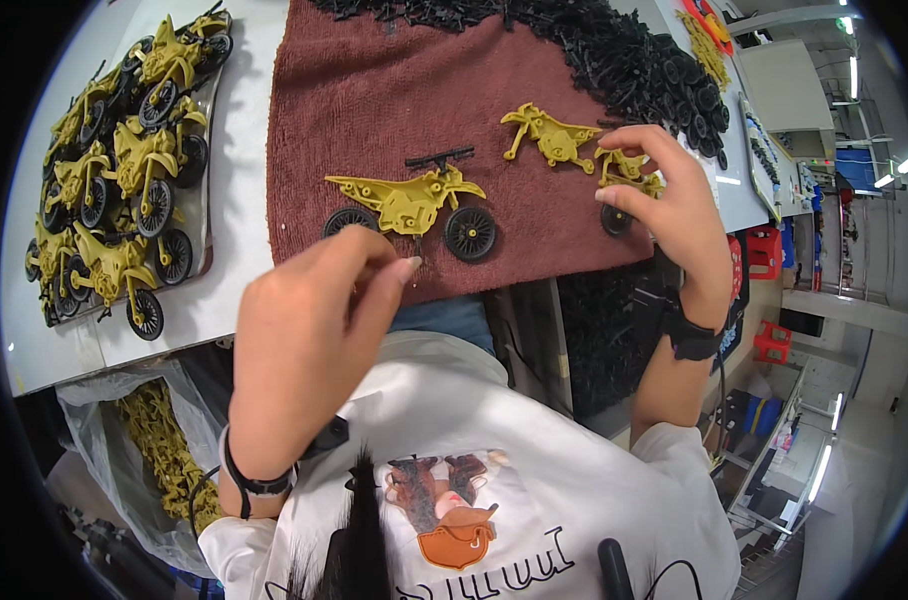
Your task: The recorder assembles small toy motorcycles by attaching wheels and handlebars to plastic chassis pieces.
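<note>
On a maroon towel [374, 100] lies a yellow toy motorcycle [409, 210] with black wheels and a black handlebar [440, 158] at its top. My left hand [314, 320] is at its lower edge, thumb and index finger pinched beside a thin dark piece under the body. Whether the fingertips hold it, I cannot make out. To the right, my right hand [669, 195] has thumb and fingers apart around another yellow motorcycle body [624, 165], which it partly hides. A black wheel [615, 220] shows below that hand. Another yellow body half [549, 137] lies just left of it.
Finished-looking yellow motorcycles [114, 180] crowd a tray at the left. Heaped black parts [614, 60] and wheels [689, 95] cover the towel's far right. A plastic bag of yellow parts [164, 450] hangs below the table's left edge. Red stools [764, 250] stand at the right.
</note>
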Action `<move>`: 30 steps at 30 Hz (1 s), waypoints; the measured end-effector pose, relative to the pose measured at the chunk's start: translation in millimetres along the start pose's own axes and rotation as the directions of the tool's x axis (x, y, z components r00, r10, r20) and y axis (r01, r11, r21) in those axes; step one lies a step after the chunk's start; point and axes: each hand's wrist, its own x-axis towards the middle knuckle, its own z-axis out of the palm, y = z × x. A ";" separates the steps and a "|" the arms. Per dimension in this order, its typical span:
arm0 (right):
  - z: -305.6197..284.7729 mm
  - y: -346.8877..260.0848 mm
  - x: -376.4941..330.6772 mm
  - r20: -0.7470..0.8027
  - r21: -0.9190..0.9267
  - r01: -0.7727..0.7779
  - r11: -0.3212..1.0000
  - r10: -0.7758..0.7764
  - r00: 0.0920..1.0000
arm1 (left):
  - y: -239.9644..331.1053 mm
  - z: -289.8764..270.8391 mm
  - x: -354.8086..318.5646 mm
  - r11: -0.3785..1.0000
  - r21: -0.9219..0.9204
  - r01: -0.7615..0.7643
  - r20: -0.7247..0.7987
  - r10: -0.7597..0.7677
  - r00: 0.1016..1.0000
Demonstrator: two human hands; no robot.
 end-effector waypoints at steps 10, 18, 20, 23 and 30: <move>32.9 -11.1 40.8 0.059 -0.248 0.259 0.933 -0.252 0.966 | -18.0 9.8 18.4 0.888 0.306 -0.343 0.004 0.359 0.933; 28.2 -52.7 18.1 -0.122 0.593 0.302 0.747 -0.287 0.950 | -13.6 -2.4 15.8 0.968 0.027 -0.250 -0.072 0.251 0.965; 44.7 -51.4 17.1 -0.157 0.717 0.340 0.609 -0.334 0.929 | -6.0 -6.4 23.7 0.962 -0.065 -0.266 -0.087 0.260 0.962; 65.4 -57.8 20.4 -0.081 0.862 0.250 0.440 -0.368 0.926 | -9.5 -6.4 34.4 0.958 -0.061 -0.280 -0.074 0.275 0.959; 57.3 -43.5 20.3 0.152 0.787 0.135 0.602 -0.401 0.903 | -21.3 -18.3 39.0 0.930 0.182 -0.320 0.009 0.324 0.946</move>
